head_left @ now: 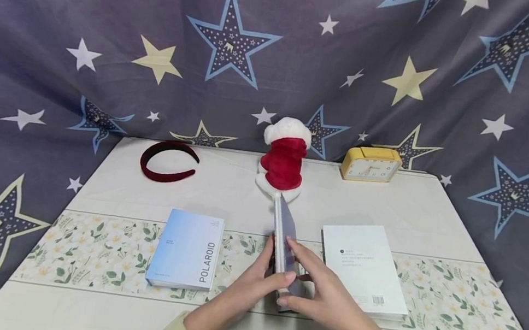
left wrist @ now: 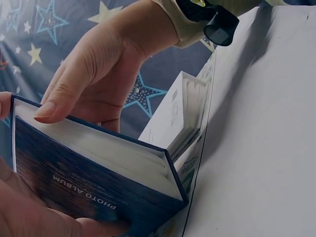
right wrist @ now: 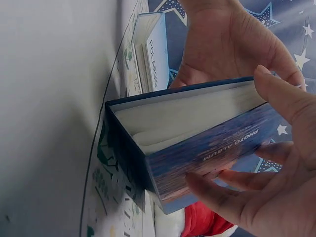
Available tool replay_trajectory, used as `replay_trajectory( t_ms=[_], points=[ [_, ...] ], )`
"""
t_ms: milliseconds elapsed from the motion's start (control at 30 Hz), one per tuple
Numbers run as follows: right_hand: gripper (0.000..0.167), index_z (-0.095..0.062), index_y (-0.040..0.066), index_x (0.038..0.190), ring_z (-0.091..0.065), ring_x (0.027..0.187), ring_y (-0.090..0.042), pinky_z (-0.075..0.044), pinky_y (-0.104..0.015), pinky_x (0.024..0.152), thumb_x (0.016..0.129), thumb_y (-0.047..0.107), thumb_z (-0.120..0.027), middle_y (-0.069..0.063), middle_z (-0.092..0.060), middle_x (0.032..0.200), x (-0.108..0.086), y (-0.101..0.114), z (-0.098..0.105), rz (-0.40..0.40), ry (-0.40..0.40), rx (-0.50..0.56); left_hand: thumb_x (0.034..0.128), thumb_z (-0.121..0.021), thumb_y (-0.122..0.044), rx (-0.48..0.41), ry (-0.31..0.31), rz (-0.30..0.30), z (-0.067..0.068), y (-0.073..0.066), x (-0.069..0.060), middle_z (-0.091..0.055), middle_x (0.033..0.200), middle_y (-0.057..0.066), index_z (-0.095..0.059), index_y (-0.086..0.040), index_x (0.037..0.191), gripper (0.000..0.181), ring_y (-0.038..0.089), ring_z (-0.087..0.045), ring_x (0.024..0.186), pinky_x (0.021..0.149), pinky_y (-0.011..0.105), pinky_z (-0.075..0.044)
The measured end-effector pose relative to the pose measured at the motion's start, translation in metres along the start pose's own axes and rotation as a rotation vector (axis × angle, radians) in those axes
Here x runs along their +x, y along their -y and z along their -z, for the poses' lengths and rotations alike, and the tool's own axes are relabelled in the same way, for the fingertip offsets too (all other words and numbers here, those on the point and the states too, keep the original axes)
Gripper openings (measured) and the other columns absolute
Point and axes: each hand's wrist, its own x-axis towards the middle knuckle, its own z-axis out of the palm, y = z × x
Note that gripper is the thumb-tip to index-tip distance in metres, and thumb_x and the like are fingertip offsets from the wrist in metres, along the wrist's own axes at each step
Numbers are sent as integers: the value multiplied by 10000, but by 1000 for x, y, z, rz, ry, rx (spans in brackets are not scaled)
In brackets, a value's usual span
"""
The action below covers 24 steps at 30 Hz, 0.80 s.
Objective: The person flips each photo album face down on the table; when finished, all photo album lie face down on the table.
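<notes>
A dark blue photo album (head_left: 287, 234) stands on edge in front of me, held between both hands. Its printed cover (left wrist: 74, 173) and the white page edges show in the left wrist view. My left hand (head_left: 250, 281) grips it from the left, thumb over the near edge and fingers along the cover. From the other side my right hand (head_left: 323, 293) holds it, fingertips spread on the cover. A blue-white book marked POLAROID (head_left: 187, 249) lies left of the hands. On the right lies a white book (head_left: 363, 268) with a barcode.
Behind the album sits a plush toy (head_left: 287, 159) in red, its back to me. A dark red headband (head_left: 164, 176) lies at the back left, and a yellow alarm clock (head_left: 372, 165) stands at the back right. A floral strip (head_left: 456, 296) crosses the white table.
</notes>
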Motion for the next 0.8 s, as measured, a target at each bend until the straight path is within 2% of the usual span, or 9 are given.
replay_trajectory(
  t_ms=[167,333,567,800],
  points=[
    [928,-288,215,1550,-442,1323,-274,-479,-481,951,794,395,-796,-56,-362,1537,-1,-3,0,8,31,-24,898,-573,-309,-27,-15,-24,1,1,-2,-23,1622,136,31,-283,1575,908,321,-220,1427,1116,462,-238],
    [950,-280,264,1552,-356,1387,-296,-386,-556,1025,775,459,-791,-79,-332,1556,-3,-5,1,-12,56,-87,867,-584,-237,-70,-29,-61,2,3,-2,-115,1605,164,-17,-301,1577,911,333,-366,1351,1039,390,-389],
    [963,-241,260,1564,-306,1401,-377,-342,-605,1035,791,453,-781,-144,-272,1575,-5,-11,1,-51,107,-131,848,-573,-150,-111,-48,-92,7,4,-4,-39,1624,134,16,-312,1574,948,355,-303,1392,1041,429,-396],
    [993,-170,282,1577,-321,1360,-477,-343,-642,1011,800,490,-752,-248,-208,1569,-9,-17,1,-140,171,-155,840,-546,-81,-129,-51,-104,12,3,-7,-19,1631,98,17,-279,1578,948,339,-265,1422,1056,406,-380]
  ],
)
